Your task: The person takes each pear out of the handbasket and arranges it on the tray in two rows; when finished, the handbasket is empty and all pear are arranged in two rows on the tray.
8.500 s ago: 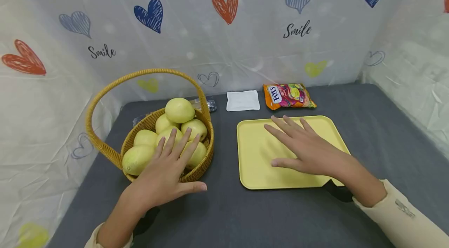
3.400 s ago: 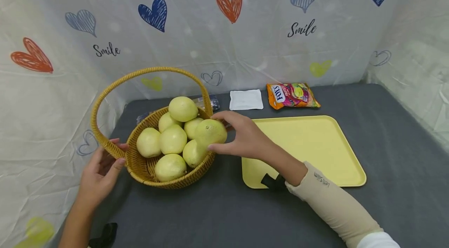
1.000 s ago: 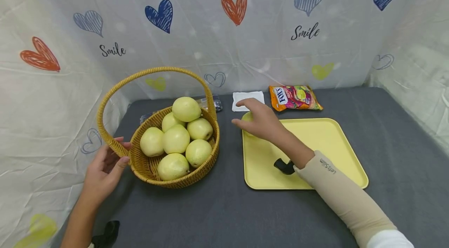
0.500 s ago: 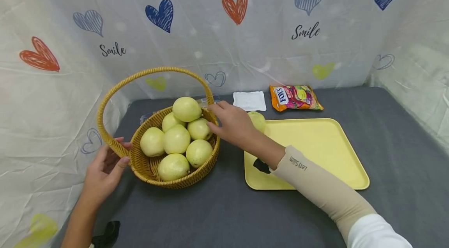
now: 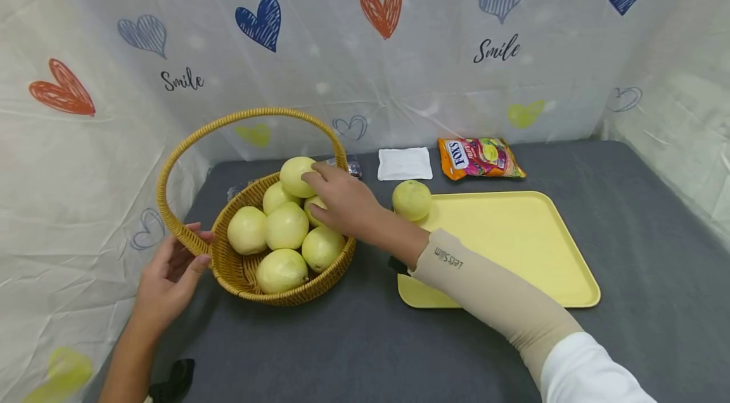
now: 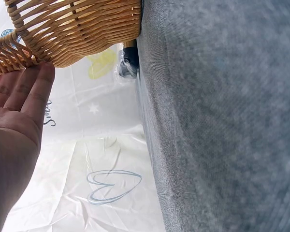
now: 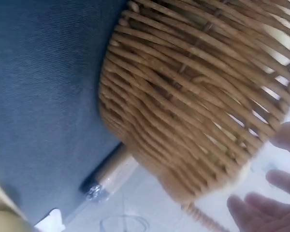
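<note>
A wicker basket (image 5: 230,282) with a tall arched handle holds several round, pale yellow-green fruits (image 5: 286,225). My left hand (image 5: 171,277) grips its left side at the handle's foot, thumb in front and fingers behind; in the left wrist view these fingers (image 6: 37,89) lie against the weave. Over the basket's right rim reaches my right hand (image 5: 345,200), its curved fingers and thumb spread apart beside the top fruit (image 5: 295,176) and partly covering the one below. One fruit (image 5: 412,200) sits at the back-left corner of a yellow tray (image 5: 513,244).
Behind the tray lie a white packet (image 5: 405,164) and an orange FOX'S candy bag (image 5: 480,158). A clear-wrapped item (image 5: 353,166) lies partly hidden behind the basket. A white printed sheet (image 5: 433,86) hangs along the back and sides of the grey-covered table (image 5: 319,352).
My left hand has come to grip the basket. My right hand took a fruit from the basket, let it go at the tray's back-left corner, then moved left over the basket.
</note>
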`<act>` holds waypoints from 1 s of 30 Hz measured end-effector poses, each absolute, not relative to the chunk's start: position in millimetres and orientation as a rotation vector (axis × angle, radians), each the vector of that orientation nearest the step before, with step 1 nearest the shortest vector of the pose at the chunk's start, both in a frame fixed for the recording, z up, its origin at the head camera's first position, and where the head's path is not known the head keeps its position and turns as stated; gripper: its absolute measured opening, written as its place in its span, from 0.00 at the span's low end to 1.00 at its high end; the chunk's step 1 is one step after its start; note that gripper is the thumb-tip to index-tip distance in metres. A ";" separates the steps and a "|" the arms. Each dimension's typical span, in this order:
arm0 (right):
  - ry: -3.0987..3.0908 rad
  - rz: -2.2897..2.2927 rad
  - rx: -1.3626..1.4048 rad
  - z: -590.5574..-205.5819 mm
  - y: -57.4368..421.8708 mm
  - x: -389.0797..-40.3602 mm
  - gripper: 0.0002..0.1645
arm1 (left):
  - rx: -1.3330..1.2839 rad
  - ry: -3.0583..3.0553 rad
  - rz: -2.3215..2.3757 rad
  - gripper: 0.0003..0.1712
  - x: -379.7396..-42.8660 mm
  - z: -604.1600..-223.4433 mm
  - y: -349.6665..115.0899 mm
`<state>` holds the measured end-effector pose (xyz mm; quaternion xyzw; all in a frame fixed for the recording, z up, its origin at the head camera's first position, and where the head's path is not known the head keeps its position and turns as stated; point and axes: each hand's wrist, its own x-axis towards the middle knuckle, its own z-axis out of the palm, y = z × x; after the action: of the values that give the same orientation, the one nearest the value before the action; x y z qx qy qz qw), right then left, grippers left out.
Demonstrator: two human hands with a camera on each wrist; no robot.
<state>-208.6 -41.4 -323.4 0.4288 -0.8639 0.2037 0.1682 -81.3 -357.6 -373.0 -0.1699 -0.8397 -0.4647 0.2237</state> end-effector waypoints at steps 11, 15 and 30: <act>-2.713 0.481 1.114 -324.5 -73.7 -223.9 0.40 | -0.456 -2.358 -1.265 0.36 -80.3 -373.4 -358.2; -2.761 0.522 1.081 -325.5 -78.6 -227.0 0.42 | -0.435 -2.364 -1.251 0.35 -80.1 -371.8 -358.4; -2.607 0.693 1.106 -335.1 -78.0 -233.2 0.42 | -0.497 -2.321 -1.253 0.35 -81.6 -370.5 -358.4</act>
<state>-233.2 -78.0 -335.1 0.3770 -0.8885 0.2360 0.1128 -81.6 -358.4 -370.5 -0.1803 -0.8423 -0.4546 0.2268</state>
